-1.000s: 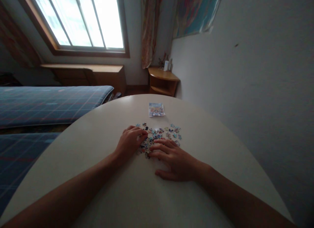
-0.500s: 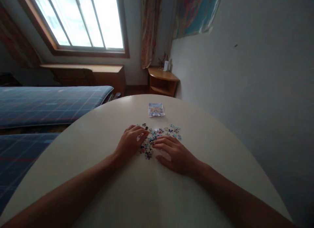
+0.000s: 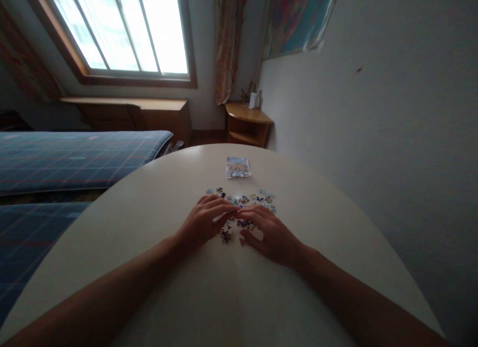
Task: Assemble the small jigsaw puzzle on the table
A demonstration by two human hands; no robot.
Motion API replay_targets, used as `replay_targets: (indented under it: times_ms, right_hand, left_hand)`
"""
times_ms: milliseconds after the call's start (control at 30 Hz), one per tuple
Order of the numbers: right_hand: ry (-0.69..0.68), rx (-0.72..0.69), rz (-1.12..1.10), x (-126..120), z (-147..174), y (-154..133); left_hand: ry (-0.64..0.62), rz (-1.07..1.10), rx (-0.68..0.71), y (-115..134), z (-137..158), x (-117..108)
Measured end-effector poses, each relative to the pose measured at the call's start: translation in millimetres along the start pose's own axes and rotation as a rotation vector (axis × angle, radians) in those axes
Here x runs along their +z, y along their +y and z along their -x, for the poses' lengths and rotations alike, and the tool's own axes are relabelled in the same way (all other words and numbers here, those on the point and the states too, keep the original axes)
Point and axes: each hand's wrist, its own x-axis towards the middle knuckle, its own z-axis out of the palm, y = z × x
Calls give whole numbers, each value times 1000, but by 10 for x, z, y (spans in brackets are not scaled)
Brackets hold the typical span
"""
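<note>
Small jigsaw puzzle pieces (image 3: 226, 233) lie in a loose pile on the white round table (image 3: 179, 297), some of them hidden under my fingers. My left hand (image 3: 207, 217) reaches over the pile from the left, thumb and forefinger drawn together; whatever is between their tips is too small to make out. On the other side, my right hand (image 3: 274, 237) rests with fingers stretched over the pieces and thumb held apart. The fingertips of both hands meet or nearly meet above the middle of the pile. One loose piece (image 3: 242, 241) is beside the right thumb.
Behind the pieces lies a small printed picture packet (image 3: 238, 168). A bed with a blue plaid mattress (image 3: 74, 160) stands left of the table. A wall (image 3: 373, 138) runs along the right; a wooden corner shelf (image 3: 249, 113) and a desk (image 3: 160, 104) are farther back.
My left hand has moved right and slightly nearer, bringing its fingertips to the right hand's. My right hand has barely shifted. Some pieces now show beneath and beside its thumb.
</note>
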Motion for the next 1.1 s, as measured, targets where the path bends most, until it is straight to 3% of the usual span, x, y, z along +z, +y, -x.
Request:
replay_targets:
  times_ms: [300,767,1100]
  right_hand:
    - [-8,22,-11,-15,3,-9]
    - [-92,53,29,-21,6,-15]
    - [-144,23,52,-27,1,-16]
  left_hand:
    - [34,-10,-37,-9,-2,-22]
    - [153,-198,-388,-178,-12,-109]
    - [96,-365,-590,-280,18,-116]
